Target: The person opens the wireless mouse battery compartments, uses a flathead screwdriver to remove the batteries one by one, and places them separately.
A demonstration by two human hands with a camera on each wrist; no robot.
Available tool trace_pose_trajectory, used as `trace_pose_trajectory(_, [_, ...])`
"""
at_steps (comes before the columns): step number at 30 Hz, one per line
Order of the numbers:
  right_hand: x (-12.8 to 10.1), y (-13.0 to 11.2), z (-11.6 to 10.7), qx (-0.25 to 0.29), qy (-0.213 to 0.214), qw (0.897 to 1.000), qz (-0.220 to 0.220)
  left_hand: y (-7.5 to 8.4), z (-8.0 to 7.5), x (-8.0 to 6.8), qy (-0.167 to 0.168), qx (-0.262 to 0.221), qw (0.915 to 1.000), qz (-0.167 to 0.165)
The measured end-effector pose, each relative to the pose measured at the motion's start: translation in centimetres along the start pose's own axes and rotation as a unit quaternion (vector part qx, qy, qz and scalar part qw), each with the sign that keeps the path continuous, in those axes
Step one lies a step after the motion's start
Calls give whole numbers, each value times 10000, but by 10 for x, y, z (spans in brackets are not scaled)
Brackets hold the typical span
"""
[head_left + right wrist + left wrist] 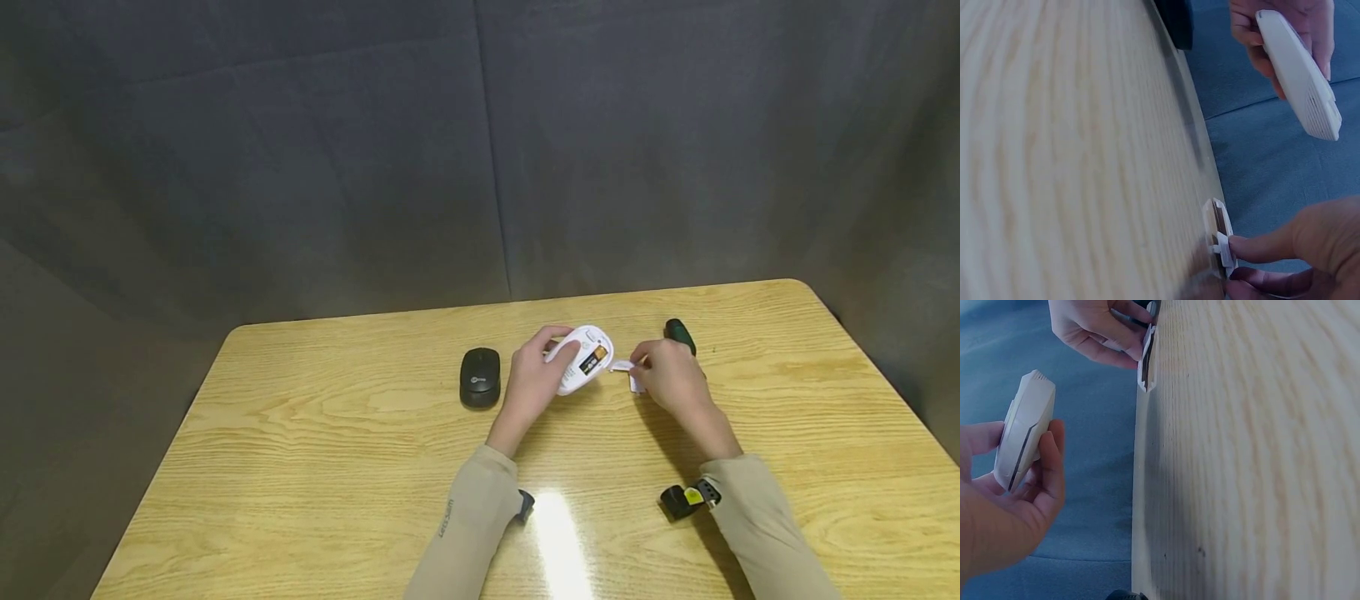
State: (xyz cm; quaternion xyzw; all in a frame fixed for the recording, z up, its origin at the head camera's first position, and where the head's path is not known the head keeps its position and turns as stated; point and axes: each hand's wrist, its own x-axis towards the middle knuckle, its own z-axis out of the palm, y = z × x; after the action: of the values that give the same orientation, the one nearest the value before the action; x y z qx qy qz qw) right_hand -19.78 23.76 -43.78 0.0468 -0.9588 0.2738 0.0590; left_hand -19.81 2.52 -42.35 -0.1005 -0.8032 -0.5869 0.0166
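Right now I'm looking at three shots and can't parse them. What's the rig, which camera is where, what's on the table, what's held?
There is no robot here: a person works with two bare hands, wearing one camera on the head and one on each wrist.

The wide picture is the head view, looking down at a wooden table. The two tilted close-ups come from the wrist cameras, so the table looks turned on its side there.

The left hand grips a white mouse, underside up, with its battery bay open and a battery showing. The left wrist view shows the same mouse edge-on.

The right hand pinches a small white cover piece against the table.

Also on the table: a black mouse to the left, and a dark green object behind the right hand, too hidden to identify.
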Motion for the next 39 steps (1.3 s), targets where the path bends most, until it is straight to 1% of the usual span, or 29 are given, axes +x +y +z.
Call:
trace_pose_trajectory(2, [0,2,-2,-23,113,9998,-139,-1,0,0,5,-4,10000,-7])
trace_pose_trajectory(6, [0,4,-8,-23,591,9977,-334,-2,0,0,52,-7,10000,16])
trace_pose_trajectory(9, [-1,4,-16,-1,910,9955,-249,-3,0,0,66,-92,9999,-4])
trace_pose_trajectory(13, [-2,9,-23,4,1056,9944,-16,-1,0,0,59,-188,9998,-66])
trace_pose_trajectory(23, [-4,20,-34,-7,947,9939,569,0,-1,-1,56,-192,9998,-69])
trace_pose_trajectory(30, [-4,28,-37,-6,753,9941,785,-2,0,0,61,-196,9998,-42])
trace_pose_trajectory(35, [-5,32,-40,-24,513,9947,893,-3,0,1,85,-142,9999,-26])
trace_pose_trajectory(39, [-5,35,-42,-109,110,9942,1063,-3,1,1,74,-150,9999,-43])
